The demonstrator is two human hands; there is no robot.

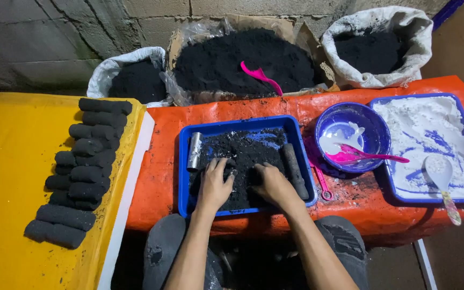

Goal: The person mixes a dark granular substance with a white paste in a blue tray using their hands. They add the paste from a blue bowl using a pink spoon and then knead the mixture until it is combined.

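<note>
A blue tray (182, 161) on the orange sheet holds a heap of black powder mix (245, 153) dusted with white. My left hand (214, 185) and my right hand (273, 184) both press down into the black mix, fingers curled in it. Whether either hand grips a lump I cannot tell. A metal tube (194, 151) lies at the tray's left edge, just beyond my left hand. A dark rod (294, 169) lies along the tray's right side, beside my right hand.
Several black rolled cylinders (84, 172) lie on the yellow sheet at left. Sacks of black powder (245, 59) with a pink scoop (260, 75) stand behind. A blue bowl (374, 126) with pink spoons and a white-powder tray (430, 129) with a spoon (440, 174) sit right.
</note>
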